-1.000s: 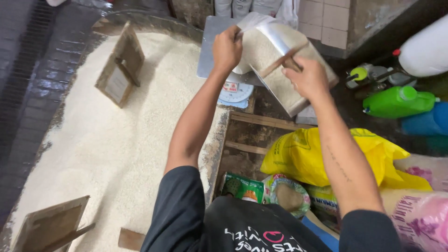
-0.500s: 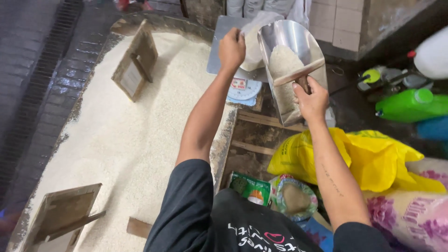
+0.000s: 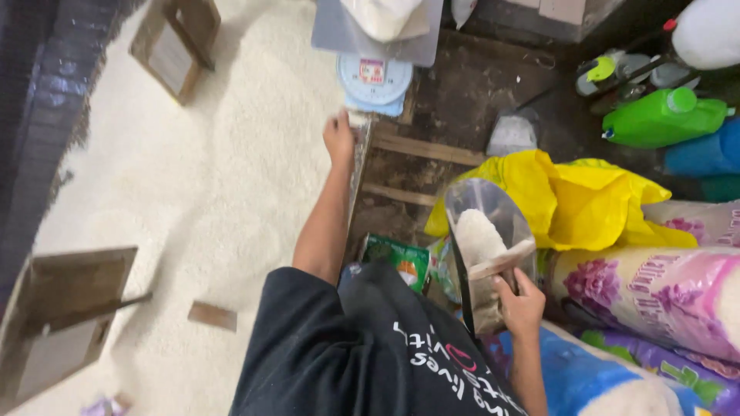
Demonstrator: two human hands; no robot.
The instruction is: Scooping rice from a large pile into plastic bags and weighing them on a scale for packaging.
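Note:
My right hand (image 3: 523, 303) grips the wooden handle of a metal scoop (image 3: 487, 231) that holds some white rice, low at my right side above the sacks. My left hand (image 3: 339, 137) rests on the top edge of the wooden board (image 3: 359, 154) that walls in a big heap of white rice (image 3: 193, 208). A blue dial scale (image 3: 375, 81) stands beyond that hand, with a grey tray (image 3: 331, 35) on it carrying a filled white bag (image 3: 384, 15).
Wooden signs on stakes (image 3: 173, 46) (image 3: 58, 316) stand in the rice. A yellow plastic bag (image 3: 578, 196), printed rice sacks (image 3: 655, 296), a green packet (image 3: 397, 262), a green jug (image 3: 663, 117) and a blue container (image 3: 705, 154) crowd the right.
The scoop came down from over the bag on the scale to my right side with rice left in it. My left hand let go of the bag and dropped to the board's edge.

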